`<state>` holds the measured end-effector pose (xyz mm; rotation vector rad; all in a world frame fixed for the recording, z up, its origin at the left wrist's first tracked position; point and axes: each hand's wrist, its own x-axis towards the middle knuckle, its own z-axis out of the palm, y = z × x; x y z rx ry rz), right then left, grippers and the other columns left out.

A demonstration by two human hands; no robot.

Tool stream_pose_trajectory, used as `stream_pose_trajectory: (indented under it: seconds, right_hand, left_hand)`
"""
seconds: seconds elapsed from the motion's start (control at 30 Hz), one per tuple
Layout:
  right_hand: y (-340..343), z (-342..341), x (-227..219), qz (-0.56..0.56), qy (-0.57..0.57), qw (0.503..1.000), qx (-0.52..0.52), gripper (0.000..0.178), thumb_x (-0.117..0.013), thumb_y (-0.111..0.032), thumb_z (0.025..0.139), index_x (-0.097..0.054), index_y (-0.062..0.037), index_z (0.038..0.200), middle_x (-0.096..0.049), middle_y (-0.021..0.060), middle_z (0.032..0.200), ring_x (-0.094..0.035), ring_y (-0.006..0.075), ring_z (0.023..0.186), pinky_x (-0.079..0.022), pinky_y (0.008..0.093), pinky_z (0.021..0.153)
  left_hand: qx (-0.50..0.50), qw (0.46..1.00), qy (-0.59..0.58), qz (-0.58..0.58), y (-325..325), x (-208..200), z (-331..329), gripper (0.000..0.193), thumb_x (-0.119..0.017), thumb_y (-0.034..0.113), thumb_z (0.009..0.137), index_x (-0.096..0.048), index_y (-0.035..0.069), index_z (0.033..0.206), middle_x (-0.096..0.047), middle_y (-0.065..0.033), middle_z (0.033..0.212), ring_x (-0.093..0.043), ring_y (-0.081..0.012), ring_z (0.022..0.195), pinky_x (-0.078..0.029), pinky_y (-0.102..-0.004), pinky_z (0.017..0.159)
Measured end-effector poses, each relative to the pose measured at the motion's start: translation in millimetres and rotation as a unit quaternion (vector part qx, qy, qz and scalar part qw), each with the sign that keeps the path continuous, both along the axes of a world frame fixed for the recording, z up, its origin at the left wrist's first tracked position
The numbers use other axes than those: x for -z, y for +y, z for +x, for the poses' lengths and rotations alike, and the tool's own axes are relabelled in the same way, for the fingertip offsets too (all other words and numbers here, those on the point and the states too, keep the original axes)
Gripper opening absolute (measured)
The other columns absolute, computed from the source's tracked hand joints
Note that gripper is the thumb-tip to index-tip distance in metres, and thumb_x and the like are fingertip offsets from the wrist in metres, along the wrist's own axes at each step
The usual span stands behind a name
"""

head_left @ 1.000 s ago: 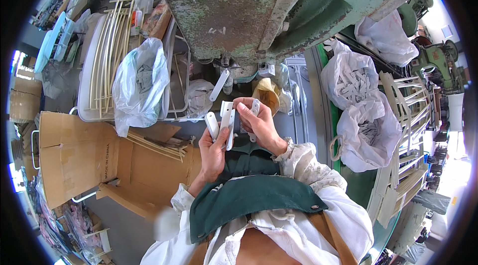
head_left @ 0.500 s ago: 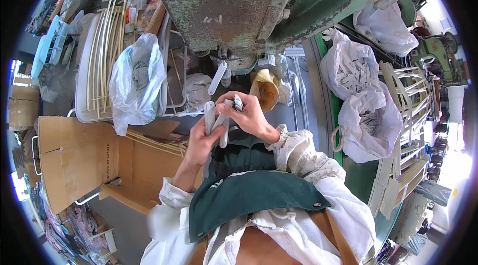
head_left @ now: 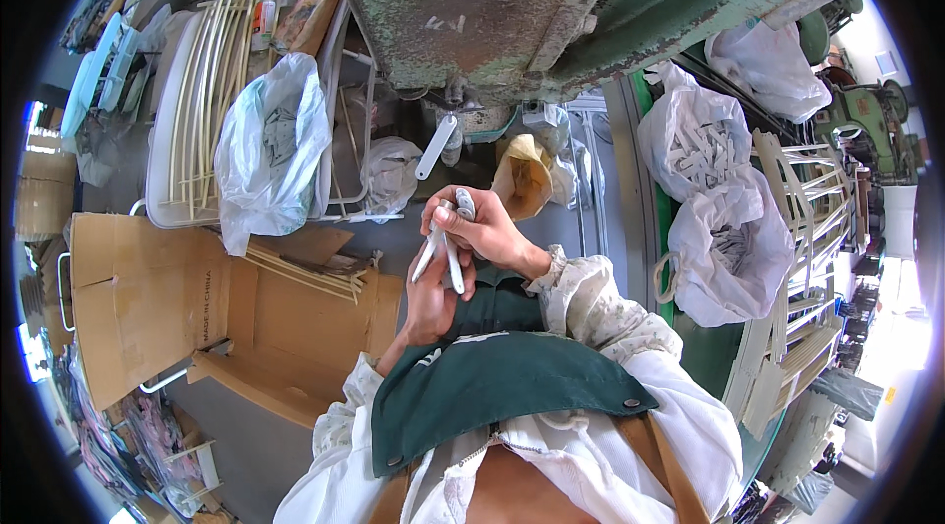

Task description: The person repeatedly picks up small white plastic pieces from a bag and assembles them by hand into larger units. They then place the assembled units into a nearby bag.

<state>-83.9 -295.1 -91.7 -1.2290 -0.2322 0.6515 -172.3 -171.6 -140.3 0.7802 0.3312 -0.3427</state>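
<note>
Several flat white strips [head_left: 454, 270] with rounded ends and small holes are bunched between my two hands. My right hand [head_left: 489, 231] is closed round their upper part, thumb pressed on top. Below it, my left hand [head_left: 430, 309] curls about the lower ends, its fingers partly hidden behind the strips. Just beyond my hands, a similar white strip [head_left: 435, 148] hangs tilted under the worn green machine [head_left: 482, 17], apart from both hands. What fixes it there is hard to make out.
An opened cardboard box [head_left: 148, 298] stands at the left, below a clear plastic bag [head_left: 315, 121] of grey pieces. White sacks [head_left: 733, 273] of strips sit on the right. A yellowish bag [head_left: 522, 175] lies under the machine, and pale slatted frames [head_left: 802, 327] lean at far right.
My left hand has come down and in beneath the right. The strip it held raised now lies in with the bunch, whose ends point downward.
</note>
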Motion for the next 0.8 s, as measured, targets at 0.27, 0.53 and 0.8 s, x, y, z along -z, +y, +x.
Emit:
stream_pose_trajectory:
  seconds: [0.27,0.53,0.8]
  right_hand:
    - [-8.1,9.2,2.3,0.097,0.06,0.987,0.117,0.02,-0.055,-0.02,0.095,-0.057,-0.0004,0.098,-0.062,0.0073,0.079,-0.034,0.0014,0.046,-0.022,0.0181,0.041]
    - [4.9,17.2,5.4,-0.019,0.004,0.985,0.172,0.024,-0.066,-0.02,0.088,-0.063,0.0006,0.099,-0.063,0.0028,0.075,-0.041,0.0013,0.05,-0.029,0.0171,0.043]
    - [22.5,34.0,42.4,-0.111,-0.04,0.932,0.343,0.033,-0.072,-0.023,0.083,-0.065,0.0039,0.1,-0.065,0.0024,0.078,-0.042,0.0019,0.05,-0.032,0.0184,0.043]
  left_hand:
    - [-0.09,0.993,0.028,-0.07,-1.9,-32.1,13.0,0.028,-0.047,0.029,0.098,-0.049,0.003,0.108,-0.047,0.0005,0.076,-0.044,-0.0086,0.055,-0.037,-0.0231,0.05]
    - [-0.035,0.941,-0.091,0.323,36.7,-34.0,30.9,0.017,-0.066,0.015,0.087,-0.064,0.0,0.08,-0.053,0.004,0.059,-0.04,-0.0017,0.049,-0.027,-0.0192,0.043]
    - [-0.096,0.887,-0.121,0.435,69.6,-57.5,71.9,0.024,-0.063,0.02,0.088,-0.064,0.002,0.072,-0.055,0.0009,0.054,-0.039,-0.0009,0.044,-0.026,-0.0186,0.042]
